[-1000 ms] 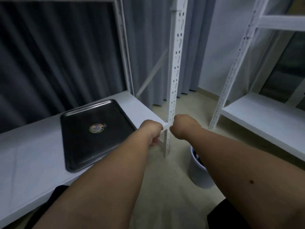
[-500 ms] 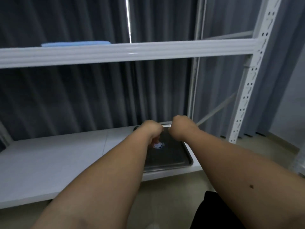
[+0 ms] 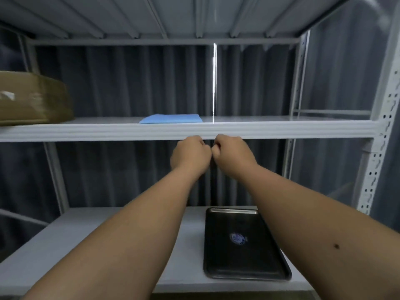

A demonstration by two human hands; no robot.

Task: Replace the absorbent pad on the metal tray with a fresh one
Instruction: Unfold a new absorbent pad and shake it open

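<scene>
Fingers of the left hand (image 3: 190, 154) and right hand (image 3: 230, 154) are curled, knuckles together; a blue pad (image 3: 172, 119) lies above them, the metal tray (image 3: 242, 243) below.

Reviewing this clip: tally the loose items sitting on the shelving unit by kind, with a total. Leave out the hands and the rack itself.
Blue folded pad: 1, on the middle shelf
Brown cardboard box: 1, on the middle shelf, at the left edge of the view
Dark metal tray: 1, on the lower shelf, no pad on it
Total: 3
</scene>
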